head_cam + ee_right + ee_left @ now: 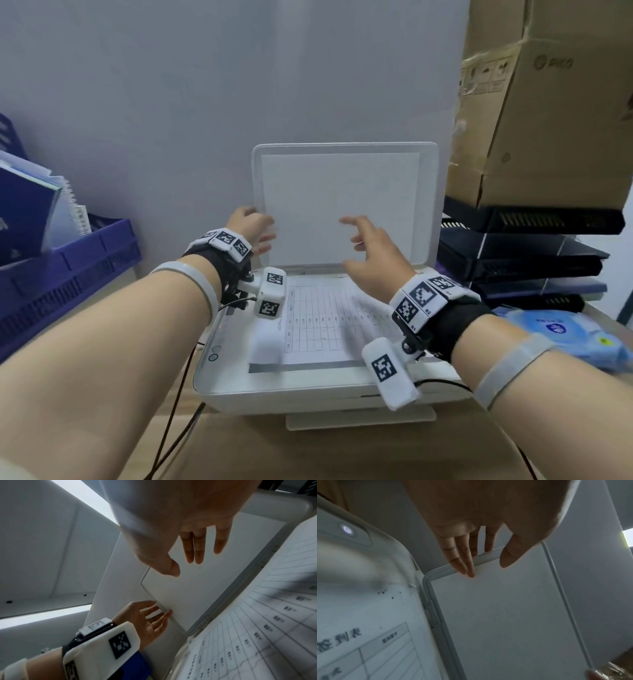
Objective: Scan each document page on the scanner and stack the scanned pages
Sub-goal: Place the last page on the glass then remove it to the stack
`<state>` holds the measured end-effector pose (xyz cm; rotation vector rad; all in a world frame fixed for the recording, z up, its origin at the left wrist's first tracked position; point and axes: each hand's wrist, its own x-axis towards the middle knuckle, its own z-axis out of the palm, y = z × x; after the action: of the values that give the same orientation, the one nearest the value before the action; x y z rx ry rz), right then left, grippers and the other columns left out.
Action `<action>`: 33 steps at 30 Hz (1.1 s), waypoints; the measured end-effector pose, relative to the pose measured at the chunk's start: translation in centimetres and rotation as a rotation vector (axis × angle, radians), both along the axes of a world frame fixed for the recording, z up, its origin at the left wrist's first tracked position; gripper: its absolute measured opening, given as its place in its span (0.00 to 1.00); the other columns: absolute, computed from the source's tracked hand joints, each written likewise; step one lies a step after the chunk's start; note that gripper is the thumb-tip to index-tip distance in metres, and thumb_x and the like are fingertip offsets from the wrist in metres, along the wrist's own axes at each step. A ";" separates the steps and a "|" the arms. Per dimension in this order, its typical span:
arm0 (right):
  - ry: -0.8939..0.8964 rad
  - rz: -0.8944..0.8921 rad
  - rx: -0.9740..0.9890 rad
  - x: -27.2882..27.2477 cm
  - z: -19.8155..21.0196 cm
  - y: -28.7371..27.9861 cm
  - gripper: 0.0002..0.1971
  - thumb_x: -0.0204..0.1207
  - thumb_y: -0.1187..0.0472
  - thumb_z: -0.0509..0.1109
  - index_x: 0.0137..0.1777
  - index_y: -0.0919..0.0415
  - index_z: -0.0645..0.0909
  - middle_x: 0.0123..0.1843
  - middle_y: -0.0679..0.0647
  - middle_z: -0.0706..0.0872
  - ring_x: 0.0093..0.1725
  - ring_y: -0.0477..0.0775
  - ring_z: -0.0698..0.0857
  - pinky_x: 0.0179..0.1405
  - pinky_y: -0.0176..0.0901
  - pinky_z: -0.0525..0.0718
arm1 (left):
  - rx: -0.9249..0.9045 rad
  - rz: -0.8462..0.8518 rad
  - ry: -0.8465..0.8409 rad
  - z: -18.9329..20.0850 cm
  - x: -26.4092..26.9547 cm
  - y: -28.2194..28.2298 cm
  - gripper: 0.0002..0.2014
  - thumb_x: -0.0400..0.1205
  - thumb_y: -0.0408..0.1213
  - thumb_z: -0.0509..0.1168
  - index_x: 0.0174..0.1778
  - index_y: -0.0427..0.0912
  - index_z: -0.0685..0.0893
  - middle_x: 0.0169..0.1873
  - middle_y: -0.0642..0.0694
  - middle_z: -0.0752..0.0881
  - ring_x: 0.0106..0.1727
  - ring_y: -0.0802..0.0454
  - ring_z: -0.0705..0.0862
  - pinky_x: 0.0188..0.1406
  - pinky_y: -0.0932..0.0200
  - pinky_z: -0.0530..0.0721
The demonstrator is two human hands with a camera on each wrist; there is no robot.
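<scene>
The white scanner [308, 394] sits on the desk with its lid [342, 205] raised upright. A printed page with a table grid [325, 325] lies face up on the glass. My left hand [255, 229] is at the lid's left edge, and its straight fingers straddle that edge. In the left wrist view, the left hand [485, 566] has thumb and two fingers in front of the lid [505, 615] and the others behind. My right hand [370, 246] hovers open with spread fingers before the lid's inner face. It holds nothing in the right wrist view either [184, 568].
A blue crate [68, 274] with notebooks stands at the left. At the right a cardboard box [548, 120] rests on stacked black devices [520, 260], with a blue wipes pack [561, 329] in front. Black cables [178, 394] hang off the scanner's left side.
</scene>
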<state>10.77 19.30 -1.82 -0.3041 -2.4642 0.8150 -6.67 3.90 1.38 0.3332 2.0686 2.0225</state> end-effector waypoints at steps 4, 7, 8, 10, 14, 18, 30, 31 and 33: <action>0.166 -0.077 0.086 0.4 0.6 -1.7 0.48 0.76 0.60 0.70 0.82 0.25 0.42 0.56 0.53 0.77 0.49 0.55 0.83 0.58 0.54 0.83 | -0.063 0.067 0.056 0.1 0.6 -1.0 0.13 0.84 0.27 0.55 0.64 0.33 0.76 0.53 0.35 0.83 0.38 0.47 0.85 0.33 0.56 0.84; 0.214 -0.074 0.146 1.3 1.1 -3.0 0.52 0.77 0.56 0.72 0.81 0.24 0.34 0.55 0.51 0.79 0.48 0.54 0.84 0.59 0.62 0.84 | -0.076 0.071 0.088 0.3 1.8 -2.4 0.06 0.86 0.31 0.57 0.45 0.36 0.79 0.51 0.32 0.86 0.33 0.48 0.86 0.30 0.59 0.88; 0.220 -0.067 0.150 1.7 1.3 -3.5 0.52 0.77 0.56 0.73 0.81 0.25 0.35 0.54 0.50 0.80 0.48 0.54 0.84 0.59 0.62 0.83 | -0.071 0.055 0.089 0.1 2.4 -3.1 0.07 0.86 0.32 0.59 0.45 0.34 0.79 0.48 0.33 0.86 0.34 0.46 0.87 0.35 0.57 0.89; 0.220 -0.062 0.146 2.6 1.3 -4.4 0.50 0.77 0.54 0.73 0.83 0.27 0.38 0.53 0.48 0.81 0.47 0.52 0.85 0.61 0.61 0.83 | -0.106 0.001 0.102 -0.7 3.6 -4.5 0.09 0.84 0.32 0.64 0.41 0.32 0.83 0.46 0.34 0.88 0.44 0.38 0.90 0.52 0.49 0.89; 0.175 -0.090 0.135 4.9 0.4 -5.9 0.38 0.79 0.51 0.71 0.82 0.38 0.52 0.47 0.46 0.82 0.45 0.52 0.84 0.60 0.60 0.83 | -0.226 -0.009 0.196 -2.9 6.2 -7.5 0.06 0.81 0.32 0.69 0.47 0.34 0.89 0.48 0.34 0.89 0.54 0.39 0.88 0.60 0.44 0.86; 0.123 -0.110 0.131 7.5 -1.2 -7.0 0.25 0.80 0.49 0.70 0.75 0.46 0.67 0.43 0.49 0.84 0.46 0.56 0.84 0.52 0.49 0.82 | -0.358 0.080 0.176 -5.6 7.7 -10.7 0.14 0.79 0.28 0.68 0.60 0.36 0.87 0.55 0.37 0.89 0.56 0.43 0.88 0.63 0.48 0.84; -0.155 -0.141 0.102 10.7 -5.0 -8.4 0.14 0.74 0.54 0.66 0.56 0.41 0.87 0.47 0.45 0.91 0.44 0.51 0.88 0.50 0.44 0.86 | -0.244 0.050 0.039 -10.1 12.1 -13.8 0.20 0.84 0.27 0.56 0.69 0.45 0.80 0.60 0.43 0.87 0.56 0.42 0.86 0.59 0.47 0.85; -0.147 -0.141 0.124 10.5 -5.1 -8.7 0.13 0.74 0.53 0.64 0.54 0.42 0.88 0.46 0.43 0.90 0.45 0.51 0.87 0.49 0.44 0.85 | -0.274 0.057 0.072 -10.1 12.2 -13.7 0.20 0.85 0.28 0.55 0.70 0.45 0.80 0.61 0.44 0.87 0.55 0.44 0.85 0.56 0.53 0.84; -0.131 -0.155 0.167 9.8 -5.1 -9.1 0.13 0.75 0.53 0.62 0.53 0.43 0.86 0.37 0.44 0.88 0.42 0.52 0.85 0.43 0.43 0.83 | -0.370 0.078 0.136 -10.0 12.5 -13.4 0.20 0.87 0.30 0.52 0.71 0.50 0.79 0.63 0.50 0.84 0.57 0.46 0.83 0.55 0.57 0.81</action>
<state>20.60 10.22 -6.93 -0.4935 -2.5725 0.5365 5.88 -9.50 -8.61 0.3329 2.5153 1.6459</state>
